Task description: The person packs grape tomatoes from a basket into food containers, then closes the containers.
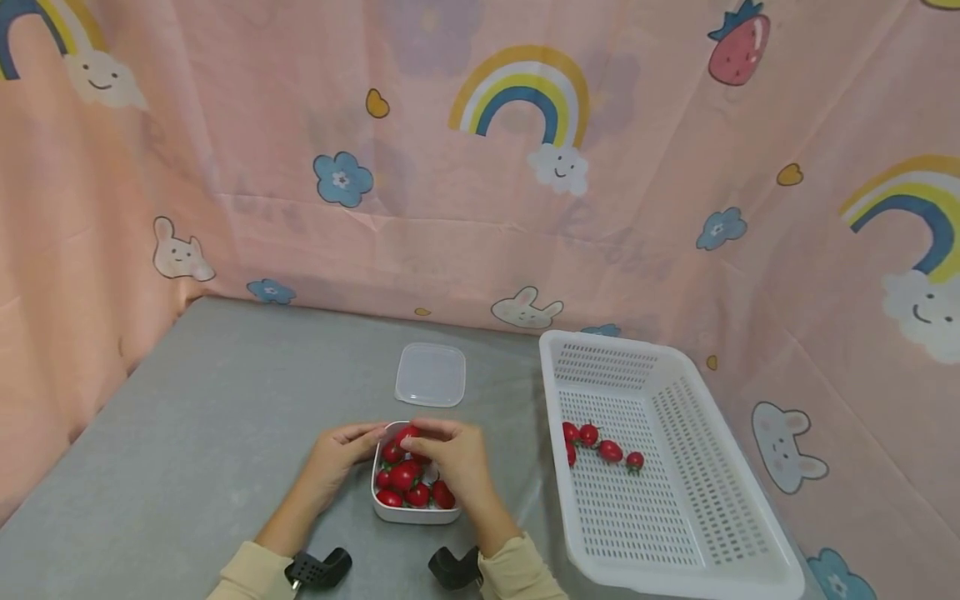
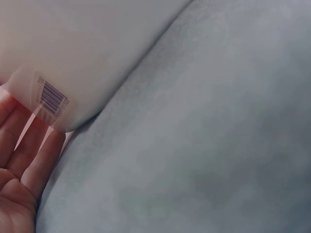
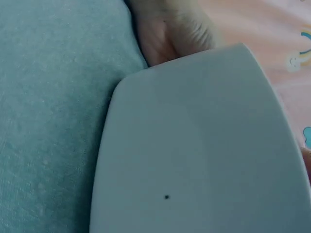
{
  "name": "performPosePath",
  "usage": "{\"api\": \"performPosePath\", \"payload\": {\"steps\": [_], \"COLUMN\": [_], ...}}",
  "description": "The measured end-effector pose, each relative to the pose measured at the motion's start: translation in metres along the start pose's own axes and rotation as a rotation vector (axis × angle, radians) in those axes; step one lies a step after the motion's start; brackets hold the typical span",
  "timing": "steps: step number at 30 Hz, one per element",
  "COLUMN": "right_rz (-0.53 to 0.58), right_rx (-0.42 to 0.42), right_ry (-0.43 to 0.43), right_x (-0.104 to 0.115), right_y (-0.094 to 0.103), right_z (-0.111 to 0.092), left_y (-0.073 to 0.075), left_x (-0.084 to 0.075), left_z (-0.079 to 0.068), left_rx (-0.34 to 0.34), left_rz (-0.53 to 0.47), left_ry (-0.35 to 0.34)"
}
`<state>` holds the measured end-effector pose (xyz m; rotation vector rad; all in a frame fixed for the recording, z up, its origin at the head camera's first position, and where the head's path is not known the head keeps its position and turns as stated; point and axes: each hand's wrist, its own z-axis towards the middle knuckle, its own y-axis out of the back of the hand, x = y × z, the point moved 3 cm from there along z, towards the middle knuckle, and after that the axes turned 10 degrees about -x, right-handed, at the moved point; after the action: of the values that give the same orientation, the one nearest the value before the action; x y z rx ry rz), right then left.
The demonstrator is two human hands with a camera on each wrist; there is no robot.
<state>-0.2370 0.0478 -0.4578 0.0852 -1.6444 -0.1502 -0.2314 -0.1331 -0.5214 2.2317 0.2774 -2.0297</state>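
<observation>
A small white square container (image 1: pixel 416 517) filled with red cherry tomatoes (image 1: pixel 405 475) stands on the grey table. My left hand (image 1: pixel 337 454) is at its far left corner, fingertips touching the outer wall. In the left wrist view, the fairly straight fingers (image 2: pixel 36 145) lie against the container's side, beside a barcode sticker (image 2: pixel 52 99). Over the container's far right part, my right hand (image 1: pixel 457 462) pinches a cherry tomato between thumb and forefinger; its other fingers are partly hidden. The container's plain outer wall (image 3: pixel 194 131) fills much of the right wrist view.
Behind the container lies a clear square lid (image 1: pixel 431 375). To the right, a large white perforated basket (image 1: pixel 667 575) holds several cherry tomatoes (image 1: pixel 610 452) near its left side. A pink patterned curtain (image 1: pixel 420 242) hangs along the table's back and sides.
</observation>
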Motion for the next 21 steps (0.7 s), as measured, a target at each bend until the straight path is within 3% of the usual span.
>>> {"api": "performPosePath", "payload": {"steps": [6,21], "right_rz": [-0.064,-0.178], "right_rx": [0.0,-0.026], "right_ry": [-0.001,0.1], "right_x": [-0.0059,-0.0082], "right_y": [-0.0033,-0.0087], "right_z": [0.0011,-0.0001], "left_y": [0.0003,0.0], "left_x": [0.0003,0.0006], "left_z": [0.0002,0.0004], "left_rx": [0.002,-0.002], "left_rz": [-0.004,0.0], "left_ry": [-0.002,-0.003]}}
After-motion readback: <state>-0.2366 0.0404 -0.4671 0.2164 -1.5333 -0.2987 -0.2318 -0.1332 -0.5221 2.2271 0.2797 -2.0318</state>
